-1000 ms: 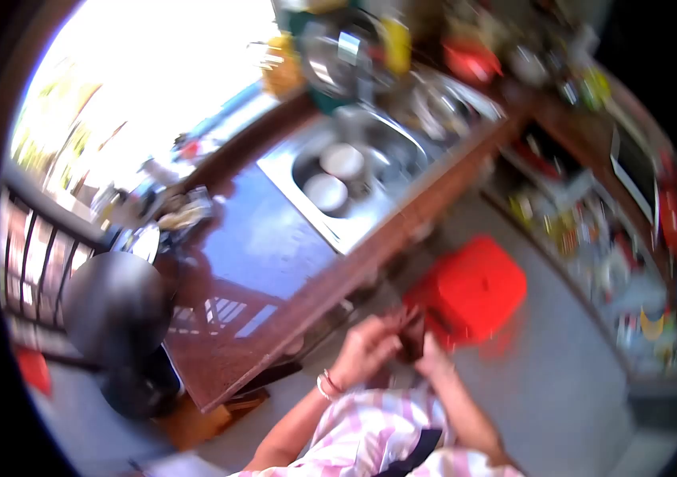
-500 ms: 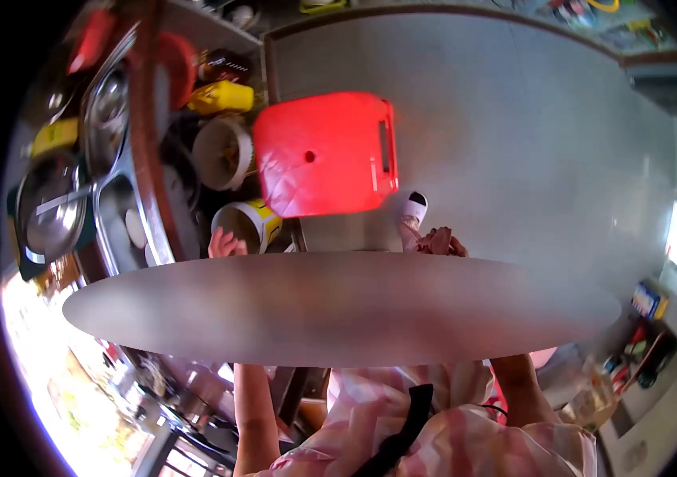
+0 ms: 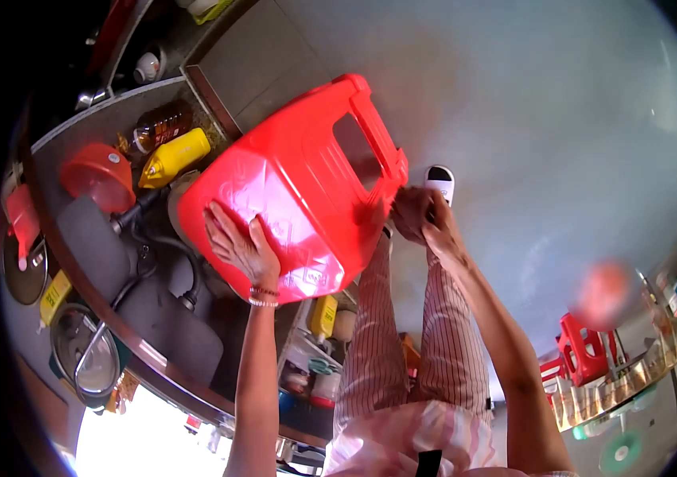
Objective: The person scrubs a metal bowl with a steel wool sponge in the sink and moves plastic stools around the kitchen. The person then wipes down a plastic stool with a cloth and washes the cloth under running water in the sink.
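A large red plastic stool (image 3: 275, 183) is tilted in front of my legs, its slotted side facing right. My left hand (image 3: 245, 248) lies flat with spread fingers on its smooth surface and wears bracelets at the wrist. By the stool's right edge, my right hand (image 3: 426, 219) is closed around a dark brown crumpled thing (image 3: 410, 208), perhaps a cloth. Whether this hand also touches the stool cannot be made out.
Under the counter (image 3: 100, 294) at the left are a yellow bottle (image 3: 175, 157), a red basin (image 3: 98, 176) and pipes. Grey floor (image 3: 545, 143) stretches to the right. Small red stools (image 3: 583, 350) stand at the lower right.
The view has turned down toward the red stool, which is now tilted and closer. My left hand has come onto it. My right hand has come beside its edge, still with the brown thing.
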`<act>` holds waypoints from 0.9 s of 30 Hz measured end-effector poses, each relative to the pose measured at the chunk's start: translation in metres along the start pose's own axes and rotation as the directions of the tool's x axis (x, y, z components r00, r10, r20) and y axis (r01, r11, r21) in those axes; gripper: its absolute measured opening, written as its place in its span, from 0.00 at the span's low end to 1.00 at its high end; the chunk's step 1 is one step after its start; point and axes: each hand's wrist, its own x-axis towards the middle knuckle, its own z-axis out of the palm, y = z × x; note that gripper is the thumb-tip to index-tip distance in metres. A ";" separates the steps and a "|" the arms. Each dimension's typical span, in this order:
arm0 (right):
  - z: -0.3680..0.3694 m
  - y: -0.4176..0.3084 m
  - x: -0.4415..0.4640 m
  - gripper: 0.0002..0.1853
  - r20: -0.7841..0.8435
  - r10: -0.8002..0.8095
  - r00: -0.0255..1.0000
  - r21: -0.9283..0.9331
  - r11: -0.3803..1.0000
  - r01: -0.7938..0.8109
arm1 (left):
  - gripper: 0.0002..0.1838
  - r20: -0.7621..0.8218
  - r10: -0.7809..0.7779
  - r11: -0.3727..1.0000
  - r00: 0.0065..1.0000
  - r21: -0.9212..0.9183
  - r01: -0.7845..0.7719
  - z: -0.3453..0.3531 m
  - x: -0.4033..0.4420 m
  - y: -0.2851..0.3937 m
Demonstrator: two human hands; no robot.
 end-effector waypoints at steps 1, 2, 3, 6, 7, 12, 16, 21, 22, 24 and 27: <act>0.016 -0.018 0.018 0.13 0.038 0.029 0.999 -0.090 0.996 -0.026 | 0.38 -0.002 0.003 1.000 1.000 -0.015 -0.003 0.000 -0.001 0.001; 0.031 -0.005 0.044 0.13 0.059 -0.088 0.994 -0.105 0.990 0.093 | 0.38 0.003 0.007 1.000 1.000 -0.007 -0.007 0.001 -0.001 0.003; 0.048 0.005 0.071 0.12 0.079 -0.209 0.975 -0.117 0.969 0.217 | 0.38 0.005 0.007 1.000 1.000 -0.002 -0.007 0.002 -0.001 0.003; 0.111 -0.010 0.129 0.10 -0.009 -0.477 0.879 -0.242 0.854 0.460 | 0.38 0.011 0.021 1.000 1.000 -0.002 -0.021 0.010 -0.003 0.001; 0.123 -0.003 0.137 0.09 -0.040 -0.548 0.836 -0.295 0.806 0.514 | 0.36 0.006 0.035 0.999 0.999 0.000 -0.035 0.012 -0.003 0.001; 0.111 0.026 0.116 0.12 -0.006 -0.551 0.834 -0.268 0.805 0.530 | 0.35 0.012 0.024 1.000 1.000 0.003 -0.024 0.015 -0.004 0.007; 0.086 0.047 0.095 0.15 0.127 -0.456 0.881 -0.321 0.821 0.472 | 0.36 0.021 0.037 0.999 0.999 0.034 -0.038 0.015 -0.004 0.008; 0.056 0.053 0.070 0.17 0.267 -0.337 0.903 -0.343 0.842 0.416 | 0.36 0.026 0.066 0.997 0.997 0.036 -0.067 0.013 -0.002 0.008; 0.049 0.054 0.065 0.17 0.317 -0.300 0.900 -0.385 0.826 0.411 | 0.36 0.030 0.066 0.997 0.997 0.036 -0.067 0.012 -0.002 0.011; 0.034 0.050 0.061 0.13 0.404 -0.319 0.858 -0.445 0.750 0.489 | 0.37 0.033 0.059 0.998 0.998 0.030 -0.060 0.012 -0.002 0.013; 0.027 0.040 0.065 0.15 0.488 -0.198 0.850 -0.535 0.702 0.470 | 0.39 0.027 0.037 0.999 0.999 0.021 -0.037 0.014 -0.002 0.012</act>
